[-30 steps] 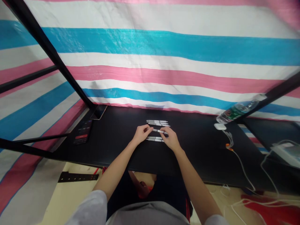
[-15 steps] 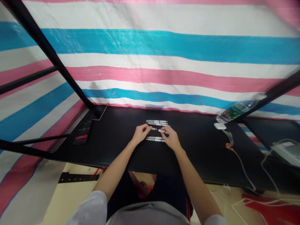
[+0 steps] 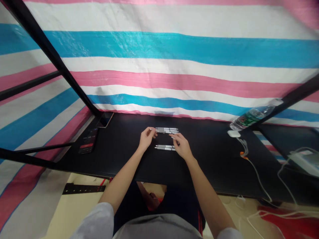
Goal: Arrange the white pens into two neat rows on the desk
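A black table (image 3: 119, 156) stands in front of a big sheet (image 3: 174, 59) with blue, pink and white stripes. Black bars (image 3: 50, 53) lean up on the left and right sides.

On the far right of the table lies a water bottle (image 3: 251, 118) on its side, with its cap on. It is too small to tell how much is in it. Just beside it sits a small white case (image 3: 233, 134), with white cables (image 3: 259, 179) running off the table. On the far left lie two phones (image 3: 87, 141).

In the middle of the table are white pens. The far pens (image 3: 166, 129) lie in a row. The near pens (image 3: 164, 147) lie between the two hands.

The left hand (image 3: 146, 137) pinches one end of a pen (image 3: 163, 133) and holds it a bit above the table. The right hand (image 3: 181, 146) has its fingers at the other end of that pen, but I cannot tell if they are closed on it.
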{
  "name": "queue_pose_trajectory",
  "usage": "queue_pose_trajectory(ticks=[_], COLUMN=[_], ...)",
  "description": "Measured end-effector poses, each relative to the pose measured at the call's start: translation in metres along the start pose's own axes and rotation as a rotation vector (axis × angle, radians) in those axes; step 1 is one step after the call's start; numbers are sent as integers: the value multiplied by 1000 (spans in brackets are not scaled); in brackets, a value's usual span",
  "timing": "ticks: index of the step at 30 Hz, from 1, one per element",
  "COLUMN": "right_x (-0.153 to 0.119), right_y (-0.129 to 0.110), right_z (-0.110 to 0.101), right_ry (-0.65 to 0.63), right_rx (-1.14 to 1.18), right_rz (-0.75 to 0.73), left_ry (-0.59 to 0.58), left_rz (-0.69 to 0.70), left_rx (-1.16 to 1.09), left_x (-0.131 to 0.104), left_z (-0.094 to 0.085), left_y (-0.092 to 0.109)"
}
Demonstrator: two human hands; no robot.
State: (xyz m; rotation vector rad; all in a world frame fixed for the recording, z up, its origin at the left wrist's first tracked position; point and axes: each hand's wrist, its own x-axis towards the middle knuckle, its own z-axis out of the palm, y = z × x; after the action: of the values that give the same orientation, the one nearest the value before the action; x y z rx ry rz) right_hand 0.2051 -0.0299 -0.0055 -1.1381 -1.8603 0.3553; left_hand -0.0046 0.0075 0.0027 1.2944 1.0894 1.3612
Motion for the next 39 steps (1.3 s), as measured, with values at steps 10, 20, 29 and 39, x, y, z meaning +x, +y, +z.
queue_pose_trajectory(ticks=[10,20,29,39], right_x=[1,0,0,0], right_y=[-2,-9,-11,8], right_z=[0,0,1,-1], right_ry=[19,-29,-77,129], right_rx=[-9,38,57,8], right_rz=[7,-14,-26,136], left_ry=[81,-193,-283,31], left_rz=[-60,-39,38,-33], left_rx=[-200,-19,191,-65], left_x=[4,-4,-9,2], left_z=[2,5,2,-1], left_y=[-4,-7,2,-8])
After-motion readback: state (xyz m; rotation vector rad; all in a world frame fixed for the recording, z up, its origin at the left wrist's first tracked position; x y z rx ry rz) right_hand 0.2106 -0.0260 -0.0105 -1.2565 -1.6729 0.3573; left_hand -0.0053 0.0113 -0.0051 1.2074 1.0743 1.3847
